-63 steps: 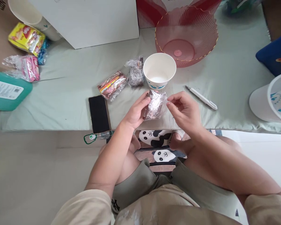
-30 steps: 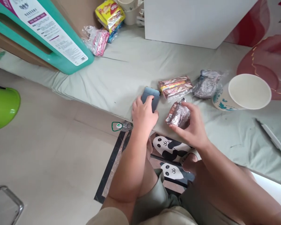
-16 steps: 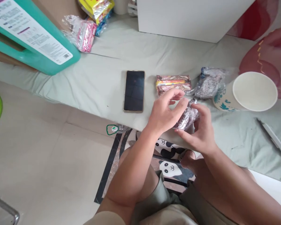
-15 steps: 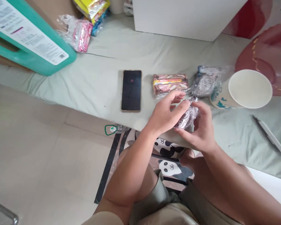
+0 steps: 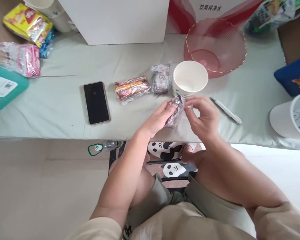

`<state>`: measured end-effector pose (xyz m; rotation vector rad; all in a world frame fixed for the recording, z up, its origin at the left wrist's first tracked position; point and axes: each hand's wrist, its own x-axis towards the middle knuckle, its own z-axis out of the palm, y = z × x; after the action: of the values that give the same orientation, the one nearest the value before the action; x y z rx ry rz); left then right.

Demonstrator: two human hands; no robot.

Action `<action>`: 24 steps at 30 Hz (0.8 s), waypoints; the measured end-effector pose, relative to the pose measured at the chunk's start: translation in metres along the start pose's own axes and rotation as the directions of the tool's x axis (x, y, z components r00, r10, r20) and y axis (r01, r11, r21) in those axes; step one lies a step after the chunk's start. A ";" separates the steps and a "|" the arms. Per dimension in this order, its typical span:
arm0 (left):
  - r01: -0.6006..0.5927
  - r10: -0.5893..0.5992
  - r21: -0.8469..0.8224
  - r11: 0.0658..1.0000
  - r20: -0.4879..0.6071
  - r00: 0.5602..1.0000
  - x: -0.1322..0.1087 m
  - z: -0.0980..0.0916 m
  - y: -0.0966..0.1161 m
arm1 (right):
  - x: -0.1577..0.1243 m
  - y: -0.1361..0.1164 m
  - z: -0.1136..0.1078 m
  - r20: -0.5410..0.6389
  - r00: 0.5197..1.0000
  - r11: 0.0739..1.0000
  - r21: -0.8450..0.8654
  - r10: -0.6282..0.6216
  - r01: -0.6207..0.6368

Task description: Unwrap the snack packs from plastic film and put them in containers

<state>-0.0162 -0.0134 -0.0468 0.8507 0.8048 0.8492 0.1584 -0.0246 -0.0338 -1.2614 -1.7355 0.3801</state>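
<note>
My left hand [image 5: 160, 118] is closed around a dark snack pack in clear plastic wrap [image 5: 175, 113], held just above the table's front edge. At the pack's upper right end, my right hand [image 5: 202, 115] pinches the clear wrap between thumb and fingertips. Right behind the hands stands a white paper cup [image 5: 190, 78]. Left of the cup lies another wrapped pack [image 5: 161, 79], silvery and crinkled. Beside it is a brown pack with a yellow and red stripe [image 5: 132, 88], also in clear plastic.
A phone [image 5: 97, 102] lies to the left. On the right are a white box cutter or pen-like tool [image 5: 226, 110] and a white bucket-shaped cup [image 5: 281, 118]. Behind stand a pink ribbed bowl [image 5: 216, 43] and a white box [image 5: 120, 23]. A green jug [image 5: 7, 91] stands far left.
The view has swung to the right. My right hand has shifted from gripping the pack's side to pinching the wrap at its end, while my left hand keeps hold of the pack.
</note>
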 end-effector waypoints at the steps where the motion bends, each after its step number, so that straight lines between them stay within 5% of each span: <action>1: 0.024 -0.024 -0.013 1.000 0.011 1.000 0.003 0.000 0.001 | 0.002 0.004 -0.004 -0.009 0.999 0.998 0.034 0.044 -0.043; 5: 0.168 -0.161 -0.069 0.983 0.099 0.982 0.001 -0.005 0.009 | 0.008 0.019 -0.019 -0.035 0.985 0.975 0.154 0.168 -0.161; 11: 0.376 -0.347 -0.078 0.923 0.248 0.904 -0.016 -0.014 0.010 | 0.007 0.018 -0.044 -0.108 0.980 0.984 0.081 0.167 -0.159; 14: 0.271 -0.244 -0.164 0.949 0.165 0.956 -0.013 -0.009 0.002 | -0.001 0.008 -0.050 -0.147 0.988 0.998 0.059 0.041 -0.033; 16: 0.181 -0.166 -0.194 0.964 0.091 0.982 -0.007 -0.002 -0.003 | -0.008 0.003 -0.047 -0.032 0.998 0.998 0.037 -0.050 0.051; 20: 0.096 -0.092 -0.204 0.974 0.033 0.995 0.004 0.010 -0.009 | -0.015 0.002 -0.033 0.173 0.984 0.999 -0.031 -0.032 0.038; 24: 0.057 -0.083 -0.261 0.964 -0.088 0.993 0.009 0.016 -0.006 | -0.013 0.002 -0.032 0.148 0.978 0.989 0.008 -0.149 0.150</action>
<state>0.0025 -0.0130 -0.0474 0.5503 0.7846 0.9157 0.1862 -0.0429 -0.0248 -1.1194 -1.9443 0.3917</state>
